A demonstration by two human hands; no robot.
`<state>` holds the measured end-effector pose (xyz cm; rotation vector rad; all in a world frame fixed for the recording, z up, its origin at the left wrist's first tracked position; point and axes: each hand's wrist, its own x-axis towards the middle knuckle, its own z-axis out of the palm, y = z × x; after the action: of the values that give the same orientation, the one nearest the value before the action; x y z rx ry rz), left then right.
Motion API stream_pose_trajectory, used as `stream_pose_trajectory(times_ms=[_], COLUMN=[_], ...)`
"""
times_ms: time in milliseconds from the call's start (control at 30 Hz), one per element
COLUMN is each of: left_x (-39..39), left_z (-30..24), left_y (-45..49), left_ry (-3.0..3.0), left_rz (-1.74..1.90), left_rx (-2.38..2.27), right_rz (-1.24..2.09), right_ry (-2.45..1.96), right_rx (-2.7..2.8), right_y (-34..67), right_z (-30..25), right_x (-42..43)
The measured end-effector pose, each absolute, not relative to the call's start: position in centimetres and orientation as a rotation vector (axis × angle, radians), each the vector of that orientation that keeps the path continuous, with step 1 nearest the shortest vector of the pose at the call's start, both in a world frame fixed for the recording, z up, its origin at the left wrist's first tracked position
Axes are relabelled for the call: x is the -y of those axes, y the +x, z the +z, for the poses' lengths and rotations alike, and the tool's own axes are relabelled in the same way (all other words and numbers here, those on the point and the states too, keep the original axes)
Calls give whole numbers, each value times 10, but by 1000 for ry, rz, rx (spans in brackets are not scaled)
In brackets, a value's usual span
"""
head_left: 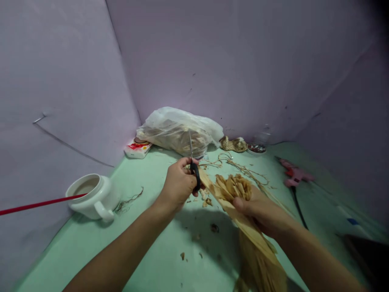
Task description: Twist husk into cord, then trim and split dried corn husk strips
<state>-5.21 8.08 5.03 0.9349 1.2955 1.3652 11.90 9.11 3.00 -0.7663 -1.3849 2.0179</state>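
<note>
My left hand point(179, 184) is closed around the black handles of a pair of scissors point(193, 164), whose blades point up and away. My right hand point(261, 211) grips a bundle of dried tan husk strips point(235, 188), with one long strip point(249, 231) running down toward me. The scissors' handles sit right against the upper end of that strip. Small cut scraps point(206, 200) lie on the green table under my hands.
A white mug point(91, 196) with a red stick point(39, 204) in it stands at the left. A plastic bag of husks point(182, 132), a red and white box point(138, 149), a woven piece point(233, 144) and a small dish point(257, 148) line the back. A pink glue gun point(293, 174) lies at the right.
</note>
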Motion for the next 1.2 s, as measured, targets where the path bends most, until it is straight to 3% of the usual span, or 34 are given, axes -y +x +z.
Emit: stream_pose_trajectory(times_ms=[267, 567, 900, 1200], left_x=[-85, -87, -87, -89], left_z=[46, 53, 50, 46], left_y=[-51, -73, -76, -74], left_ry=[922, 1226, 1564, 1375], left_rz=[1349, 863, 642, 587], left_rx=[-1396, -1100, -1058, -1164], right_rz=[1644, 1846, 1981, 1999], right_ry=[-1133, -1132, -1203, -1180], right_rx=[1560, 874, 1072, 1173], right_y=[115, 151, 157, 159], right_z=[34, 41, 34, 38], right_x=[-91, -120, -120, -120])
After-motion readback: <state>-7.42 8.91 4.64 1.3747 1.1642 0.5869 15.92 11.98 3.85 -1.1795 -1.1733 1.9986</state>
